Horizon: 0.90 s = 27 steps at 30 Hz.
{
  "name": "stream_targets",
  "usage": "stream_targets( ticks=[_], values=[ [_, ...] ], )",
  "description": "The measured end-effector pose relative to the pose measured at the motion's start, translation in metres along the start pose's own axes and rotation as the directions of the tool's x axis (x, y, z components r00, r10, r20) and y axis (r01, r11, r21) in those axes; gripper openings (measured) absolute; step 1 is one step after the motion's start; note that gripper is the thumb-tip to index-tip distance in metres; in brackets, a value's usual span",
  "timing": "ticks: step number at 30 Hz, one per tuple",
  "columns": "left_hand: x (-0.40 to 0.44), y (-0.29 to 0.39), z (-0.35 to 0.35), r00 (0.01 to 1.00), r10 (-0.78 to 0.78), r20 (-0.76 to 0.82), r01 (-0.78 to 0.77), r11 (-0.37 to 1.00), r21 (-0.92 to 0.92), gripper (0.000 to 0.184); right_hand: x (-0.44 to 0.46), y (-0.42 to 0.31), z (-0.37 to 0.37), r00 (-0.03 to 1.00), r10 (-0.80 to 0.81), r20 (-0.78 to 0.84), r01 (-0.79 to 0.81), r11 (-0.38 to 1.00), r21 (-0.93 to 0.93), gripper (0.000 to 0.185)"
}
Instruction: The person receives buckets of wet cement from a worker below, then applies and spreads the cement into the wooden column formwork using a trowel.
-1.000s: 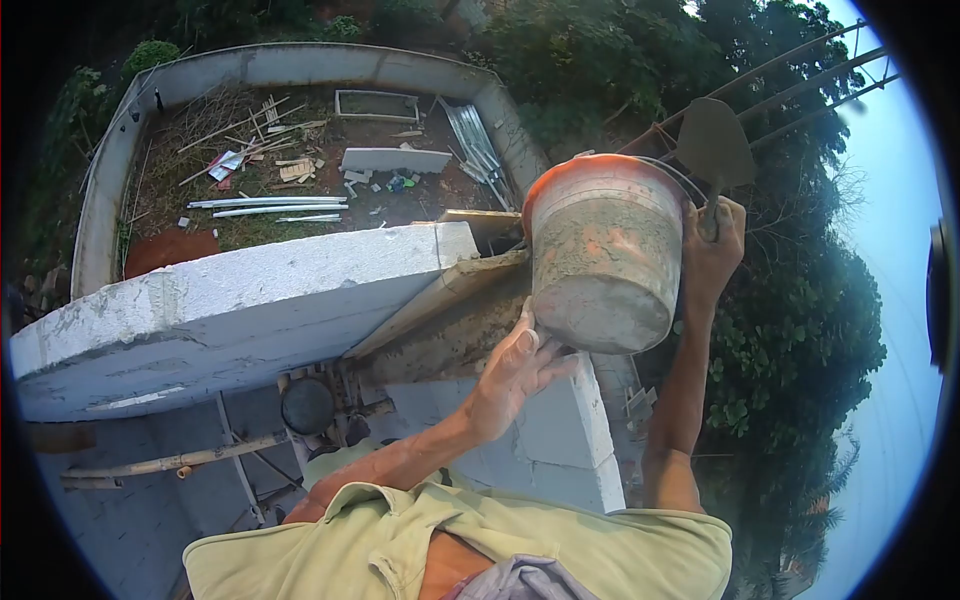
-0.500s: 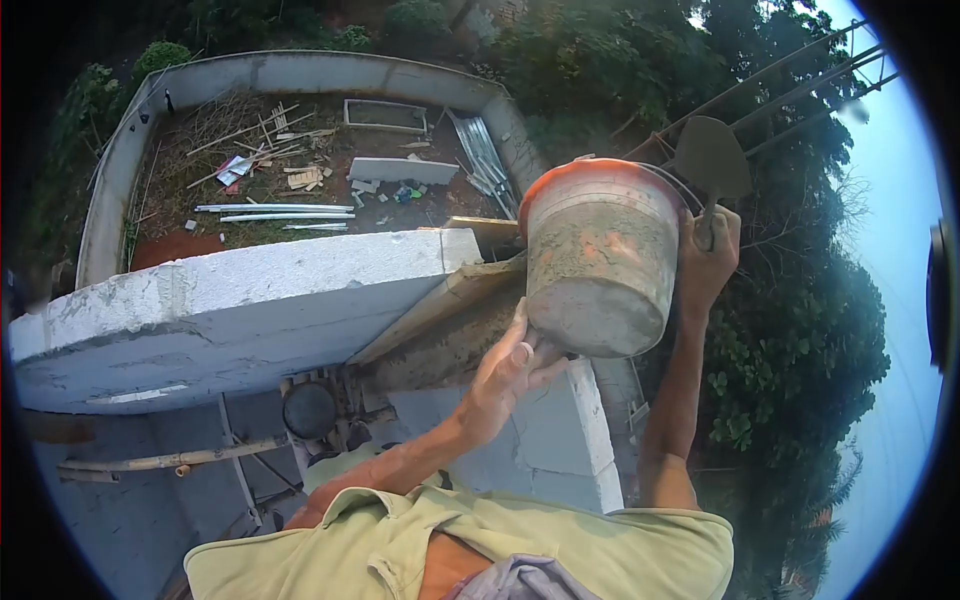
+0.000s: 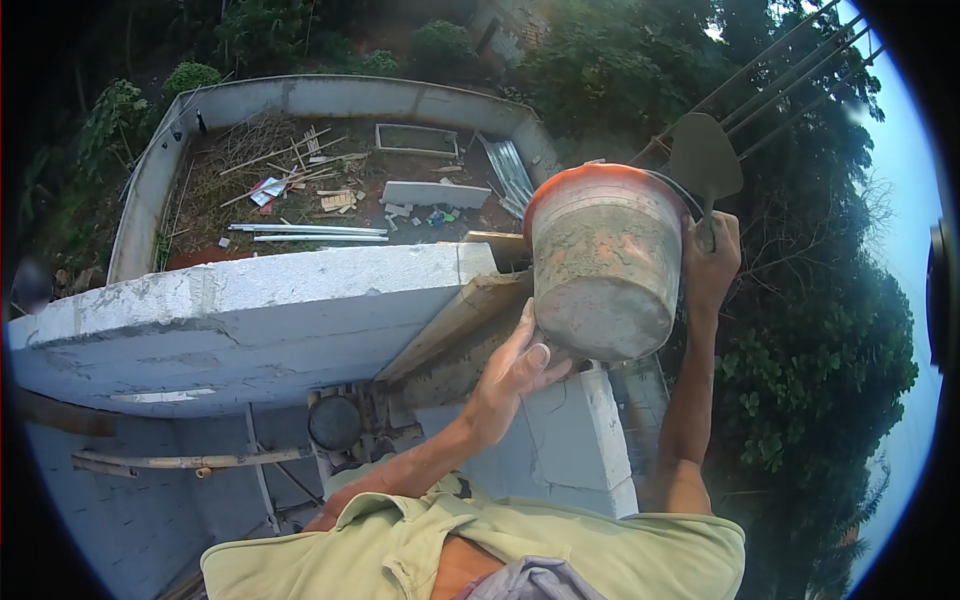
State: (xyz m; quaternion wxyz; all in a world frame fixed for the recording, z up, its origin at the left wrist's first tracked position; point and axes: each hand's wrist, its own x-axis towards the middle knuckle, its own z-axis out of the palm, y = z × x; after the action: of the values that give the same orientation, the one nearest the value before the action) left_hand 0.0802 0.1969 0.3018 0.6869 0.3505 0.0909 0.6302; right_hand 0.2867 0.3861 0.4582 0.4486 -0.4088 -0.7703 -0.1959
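Observation:
A mortar-smeared bucket (image 3: 605,265) with an orange rim is raised before me, its underside turned partly toward me. My left hand (image 3: 508,380) supports it at the lower left, thumb toward me and some fingers hidden beneath the base. At the bucket's right side, my right hand (image 3: 712,262) is closed around the handle of a trowel (image 3: 704,158), whose blade points upward. A thin wire bail runs from the rim toward these fingers; whether they also hold it is unclear. The bucket's inside is out of sight.
A white block wall (image 3: 330,275) stretches across the left, with a wooden board (image 3: 455,325) at its end. Another block wall (image 3: 605,430) stands below the bucket. Bamboo poles (image 3: 190,461) cross lower left. Far below lies a walled yard with planks and metal sheets (image 3: 508,175); trees stand right.
The view has shifted slightly, so the walls and yard appear farther right and a little lower. The bucket, the trowel and both hands keep nearly the same places.

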Motion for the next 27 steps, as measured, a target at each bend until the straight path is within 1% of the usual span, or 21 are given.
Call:
stream_targets(
  ticks=[1,3,4,5,7,8,9,11,12,13,14,15,16,17,18,21,22,23,24,25,27],
  values=[
    [0.007,0.000,-0.001,0.999,-0.026,-0.042,0.023,0.998,-0.053,0.132,-0.003,0.001,-0.003,0.998,-0.042,-0.046,0.044,0.998,0.039,0.016],
    [0.007,0.002,0.001,0.999,0.039,-0.011,-0.039,0.999,0.000,0.131,-0.004,-0.010,-0.009,0.969,-0.074,-0.234,0.085,0.996,0.035,0.016],
    [-0.001,-0.001,0.003,0.999,0.052,0.005,-0.052,0.998,0.026,0.130,-0.004,-0.016,-0.013,0.961,0.103,-0.258,-0.071,0.989,0.130,0.015],
    [0.001,0.000,0.003,0.999,0.043,-0.005,-0.042,0.998,0.038,0.130,-0.003,-0.012,-0.016,0.964,0.097,-0.248,-0.072,0.991,0.109,0.016],
    [0.007,0.001,0.006,1.000,-0.019,-0.013,0.020,0.990,0.136,0.127,-0.005,0.006,-0.008,0.995,0.069,-0.071,-0.065,0.997,0.051,0.017],
    [0.002,-0.003,0.009,1.000,-0.018,-0.012,0.020,0.989,0.144,0.127,-0.004,0.006,-0.005,0.999,0.015,-0.045,-0.014,1.000,0.022,0.018],
    [0.003,-0.007,0.009,1.000,-0.001,-0.021,0.004,0.994,0.110,0.127,-0.003,0.003,-0.008,0.998,-0.002,-0.063,0.004,0.999,0.032,0.018],
    [0.009,-0.012,0.007,0.999,0.021,-0.042,-0.017,0.996,0.090,0.127,-0.009,-0.008,-0.019,0.984,0.034,-0.174,-0.002,0.984,0.178,0.018],
    [0.006,-0.017,0.006,0.997,0.045,-0.058,-0.040,0.995,0.087,0.126,-0.007,-0.009,-0.027,0.982,-0.068,-0.179,0.098,0.981,0.165,0.016],
    [0.003,-0.022,0.005,0.995,0.064,-0.071,-0.059,0.995,0.082,0.126,-0.004,-0.006,-0.036,0.996,0.011,-0.090,0.018,0.951,0.310,0.013],
    [-0.002,-0.026,0.005,0.996,0.047,-0.072,-0.041,0.996,0.085,0.126,-0.001,-0.014,-0.048,0.987,0.157,0.035,-0.153,0.852,0.501,0.013],
    [-0.003,-0.027,0.003,0.990,0.083,-0.117,-0.074,0.994,0.076,0.125,0.004,-0.025,-0.062,0.948,0.271,0.169,-0.314,0.697,0.645,0.013],
    [-0.003,-0.027,0.003,0.981,0.116,-0.156,-0.106,0.992,0.067,0.125,0.009,-0.035,-0.077,0.944,0.292,0.152,-0.319,0.703,0.636,0.013],
    [-0.005,-0.025,0.003,0.987,0.092,-0.135,-0.083,0.994,0.066,0.125,0.013,-0.047,-0.090,0.911,0.274,0.309,-0.413,0.609,0.677,0.013],
    [-0.008,-0.022,0.000,0.982,0.109,-0.156,-0.101,0.993,0.057,0.125,0.015,-0.056,-0.098,0.858,0.237,0.456,-0.509,0.508,0.694,0.014],
    [-0.024,-0.013,-0.011,0.980,0.105,-0.169,-0.099,0.994,0.043,0.123,0.024,-0.076,-0.103,0.843,-0.008,0.539,-0.514,0.288,0.808,0.015],
    [-0.028,-0.008,-0.014,0.977,0.116,-0.180,-0.119,0.993,-0.006,0.122,0.028,-0.083,-0.103,0.845,0.014,0.534,-0.515,0.288,0.807,0.015],
    [-0.035,-0.004,-0.016,0.972,0.128,-0.198,-0.141,0.988,-0.056,0.120,0.032,-0.090,-0.101,0.825,-0.121,0.551,-0.519,0.221,0.826,0.014],
    [-0.047,0.000,-0.018,0.953,0.113,-0.280,-0.154,0.980,-0.128,0.110,0.034,-0.100,-0.101,0.795,-0.260,0.548,-0.528,0.149,0.836,0.014],
    [-0.057,0.001,-0.026,0.954,0.103,-0.281,-0.143,0.982,-0.124,0.110,0.036,-0.115,-0.102,0.797,-0.251,0.549,-0.530,0.144,0.836,0.014],
    [-0.079,-0.001,-0.057,0.861,0.133,-0.491,-0.161,0.987,-0.015,0.091,0.037,-0.144,-0.102,0.753,-0.266,0.602,-0.621,0.018,0.784,0.015]
  ],
)
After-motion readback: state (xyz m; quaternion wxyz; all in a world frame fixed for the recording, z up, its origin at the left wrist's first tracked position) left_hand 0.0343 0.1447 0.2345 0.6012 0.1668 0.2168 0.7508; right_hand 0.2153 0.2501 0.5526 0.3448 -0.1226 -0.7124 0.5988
